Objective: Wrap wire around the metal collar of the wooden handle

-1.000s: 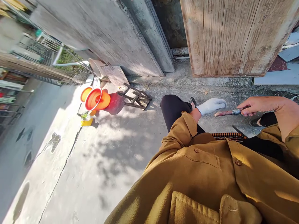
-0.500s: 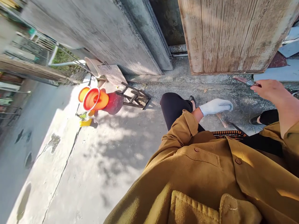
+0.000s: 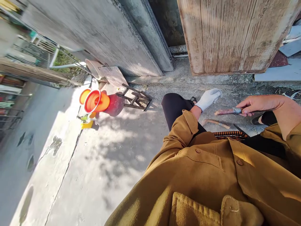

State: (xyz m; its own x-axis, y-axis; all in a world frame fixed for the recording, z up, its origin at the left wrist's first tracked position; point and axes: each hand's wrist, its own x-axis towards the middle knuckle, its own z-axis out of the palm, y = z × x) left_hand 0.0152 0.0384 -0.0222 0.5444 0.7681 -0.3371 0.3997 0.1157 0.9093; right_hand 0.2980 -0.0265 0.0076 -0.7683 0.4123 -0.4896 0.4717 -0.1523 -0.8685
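My right hand [image 3: 256, 105], bare, is closed around a short brown wooden stick [image 3: 222, 112]. A coil of grey wire [image 3: 236, 110] is wound round the stick just ahead of my fingers. My left hand [image 3: 208, 99] wears a white knit glove and hovers to the left of the stick, apart from it. Its fingers are curled together, and whatever they may pinch is too small to make out. Below the held stick, a second, bent stick [image 3: 215, 122] lies low between my legs, partly behind my jacket.
A woven black-and-orange seat edge [image 3: 230, 135] shows at my lap. Left of my knee stands a small dark wooden stool frame [image 3: 136, 99], with orange buckets [image 3: 101, 102] and a yellow pot [image 3: 87, 124] beyond. A wooden panel [image 3: 225, 37] leans ahead on the concrete step.
My right hand has brought the wire-wound stick down and left, toward the middle. My gloved left hand has risen slightly and shifted left, its fingers now tilted upward.
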